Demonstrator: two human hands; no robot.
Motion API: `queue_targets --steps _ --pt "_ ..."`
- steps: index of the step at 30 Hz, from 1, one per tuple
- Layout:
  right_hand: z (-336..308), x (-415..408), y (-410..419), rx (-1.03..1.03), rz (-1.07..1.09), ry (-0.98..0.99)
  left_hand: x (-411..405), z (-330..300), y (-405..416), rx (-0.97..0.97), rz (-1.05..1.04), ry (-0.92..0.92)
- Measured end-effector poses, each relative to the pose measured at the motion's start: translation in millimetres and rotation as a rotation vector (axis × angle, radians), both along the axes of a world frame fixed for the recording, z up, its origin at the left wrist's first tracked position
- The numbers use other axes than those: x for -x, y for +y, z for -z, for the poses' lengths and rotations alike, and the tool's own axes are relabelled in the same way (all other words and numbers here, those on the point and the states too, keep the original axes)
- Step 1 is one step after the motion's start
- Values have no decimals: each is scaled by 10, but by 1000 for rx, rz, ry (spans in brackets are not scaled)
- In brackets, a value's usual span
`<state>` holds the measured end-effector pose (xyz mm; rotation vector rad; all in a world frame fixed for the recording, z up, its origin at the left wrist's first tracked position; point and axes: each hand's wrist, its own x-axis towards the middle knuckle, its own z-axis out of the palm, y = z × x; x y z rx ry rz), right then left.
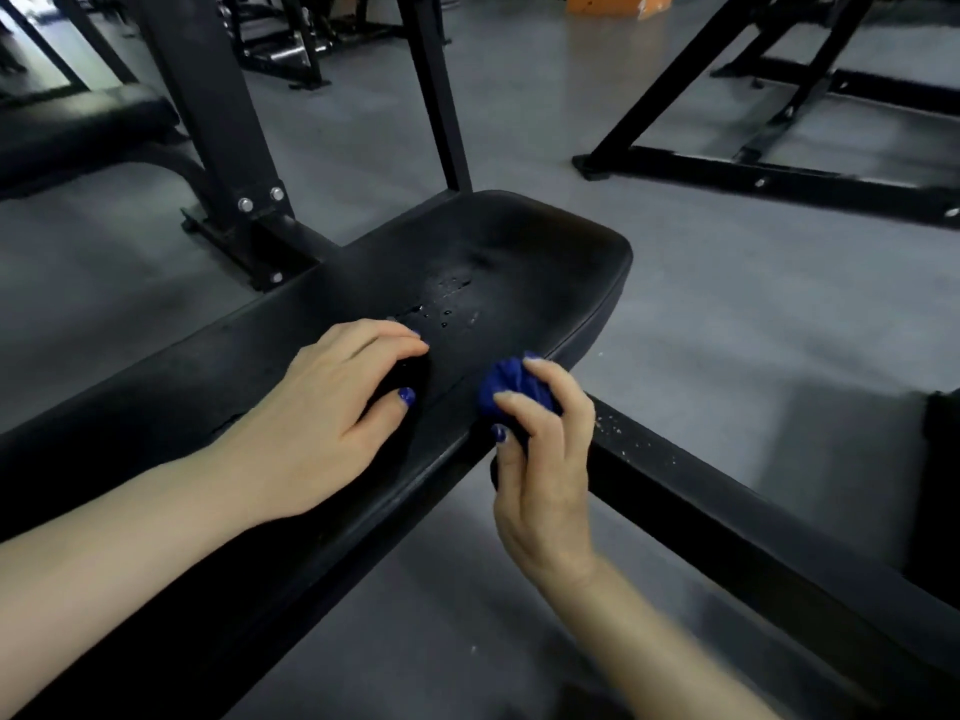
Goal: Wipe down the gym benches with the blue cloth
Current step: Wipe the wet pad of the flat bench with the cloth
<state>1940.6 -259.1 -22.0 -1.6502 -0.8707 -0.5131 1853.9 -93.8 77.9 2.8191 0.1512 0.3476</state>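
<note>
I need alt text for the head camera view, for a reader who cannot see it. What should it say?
A right hand grips a bunched blue cloth at the near edge of a black gym bench, while the left hand rests on the pad. Water drops lie on the pad just beyond the fingers; black frames stand on the grey floor around.

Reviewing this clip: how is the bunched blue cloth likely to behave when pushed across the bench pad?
The blue cloth looks soft and floppy, crumpled small inside the right hand, so it probably flattens under pressure. It likely drags over the droplets on the bench pad rather than sliding freely.
</note>
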Motion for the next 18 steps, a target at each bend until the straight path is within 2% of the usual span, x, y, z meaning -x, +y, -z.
queue_targets --steps 5,8,11,14,18 --pt "76 -221 25 -172 70 124 -471 17 -159 27 11 -19" --pt "81 -405 35 -178 93 153 -554 105 -201 -44 3 -21" --pt "-3 -733 19 -198 171 266 -550 121 -204 -56 -2 -23" --pt "-133 -1090 14 -220 254 297 -544 103 -228 -62 -8 -11" --pt "-135 -915 44 -236 273 326 -532 91 -247 -59 -16 -2"
